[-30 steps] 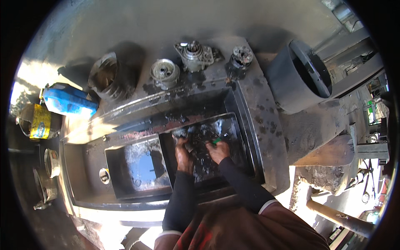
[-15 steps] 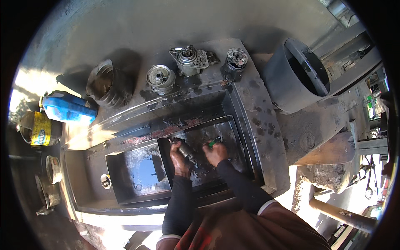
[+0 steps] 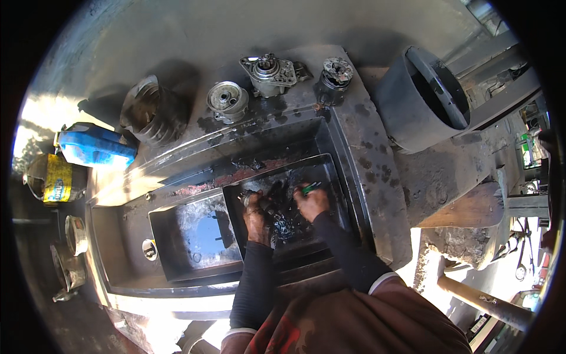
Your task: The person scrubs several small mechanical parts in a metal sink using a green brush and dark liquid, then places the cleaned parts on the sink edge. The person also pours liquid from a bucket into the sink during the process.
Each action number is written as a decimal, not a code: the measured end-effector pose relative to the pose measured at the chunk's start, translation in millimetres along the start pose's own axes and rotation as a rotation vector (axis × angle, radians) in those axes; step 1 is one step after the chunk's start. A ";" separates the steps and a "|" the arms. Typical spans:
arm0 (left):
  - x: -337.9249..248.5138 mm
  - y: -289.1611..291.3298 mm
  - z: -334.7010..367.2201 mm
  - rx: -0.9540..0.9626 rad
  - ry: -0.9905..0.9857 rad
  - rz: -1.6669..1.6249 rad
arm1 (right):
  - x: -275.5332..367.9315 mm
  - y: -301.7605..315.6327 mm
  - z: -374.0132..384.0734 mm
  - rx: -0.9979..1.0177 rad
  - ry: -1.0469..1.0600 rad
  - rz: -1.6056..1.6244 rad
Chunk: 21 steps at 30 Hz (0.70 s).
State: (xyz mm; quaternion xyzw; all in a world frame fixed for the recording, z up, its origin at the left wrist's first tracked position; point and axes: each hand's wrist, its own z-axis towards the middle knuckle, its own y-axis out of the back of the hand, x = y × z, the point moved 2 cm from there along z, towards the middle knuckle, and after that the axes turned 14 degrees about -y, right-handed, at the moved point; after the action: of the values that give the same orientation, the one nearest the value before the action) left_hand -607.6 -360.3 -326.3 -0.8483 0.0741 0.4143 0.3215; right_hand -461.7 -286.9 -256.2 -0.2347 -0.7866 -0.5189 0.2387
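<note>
Over a dark rectangular tray, my left hand is closed round a dark, wet metal part whose shape is partly lost in shadow and blur. Just to its right, my right hand grips a small green-handled tool; its working end cannot be made out. Dark liquid ripples and shines in the tray below my hands. Left of it is a lighter metal pan holding liquid that reflects blue sky. Both sit inside a large metal trough.
On the ledge behind stand a round metal housing, a flanged gear housing and a cylindrical part. A blue jug, a crumpled dark container and a yellow-labelled bottle are left. A grey cylinder stands right.
The metal part in my left hand has turned and looks darker. My right hand has shifted slightly right and up with the green-handled tool. Liquid now ripples and glints below.
</note>
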 end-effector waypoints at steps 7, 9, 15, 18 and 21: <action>-3.0 -11.3 -2.1 0.025 -0.065 -0.056 | -37.0 -29.5 16.1 -0.070 0.182 0.077; -5.2 -9.1 -3.5 0.025 -0.012 -0.109 | -69.6 -45.9 43.5 -0.079 -0.003 -0.016; -8.8 -12.1 -2.2 0.179 0.047 -0.197 | -81.1 -48.3 21.8 -0.046 0.273 -0.200; -6.7 -6.5 -4.3 0.045 -0.084 0.086 | -49.6 -20.2 6.7 0.240 -0.092 0.227; 0.5 -2.9 -5.5 0.068 -0.086 0.178 | -15.4 -16.3 -10.6 0.168 -0.010 0.188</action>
State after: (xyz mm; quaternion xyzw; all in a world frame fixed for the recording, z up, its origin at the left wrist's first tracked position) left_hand -602.5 -361.3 -322.8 -0.8084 0.1494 0.4744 0.3149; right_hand -458.4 -304.3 -273.6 -0.2892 -0.8031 -0.4251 0.3010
